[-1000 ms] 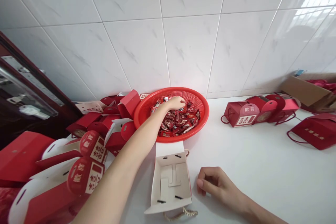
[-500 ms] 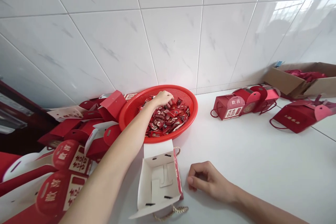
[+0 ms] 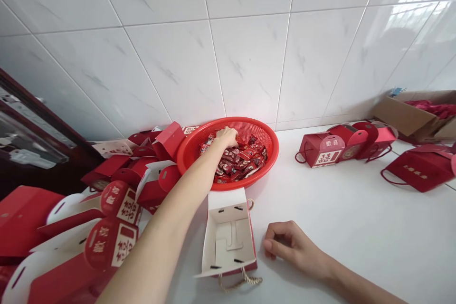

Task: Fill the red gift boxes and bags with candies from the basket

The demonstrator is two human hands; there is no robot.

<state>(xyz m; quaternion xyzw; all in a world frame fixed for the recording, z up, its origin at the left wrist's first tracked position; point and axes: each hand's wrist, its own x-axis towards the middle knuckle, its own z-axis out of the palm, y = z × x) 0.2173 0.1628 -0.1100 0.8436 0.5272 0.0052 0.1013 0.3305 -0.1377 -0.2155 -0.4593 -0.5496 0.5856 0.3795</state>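
Note:
My left hand [image 3: 227,137] reaches down into a red plastic basket [image 3: 270,156], among red-wrapped candies [image 3: 235,164]. Its fingertips are hidden by the hand and the wrappers, so any hold on a candy does not show. In front of the basket stands an open gift box [image 3: 228,242], white inside, with nothing in it and twisted cord handles at its sides. My right hand [image 3: 290,245] rests on the white table to the right of that box, apart from it. Its fingers are loosely curled with the thumb against them, around nothing.
Several open red boxes [image 3: 117,218] crowd the left side. Closed red boxes [image 3: 325,148] line up at the right near the tiled wall, and another red box [image 3: 420,168] stands farther right. A cardboard carton [image 3: 402,113] with red material sits in the right corner.
My left hand has turned and sunk its fingers deeper among the candies. The whole view has shifted so things appear farther right. My right hand keeps its pose by the box.

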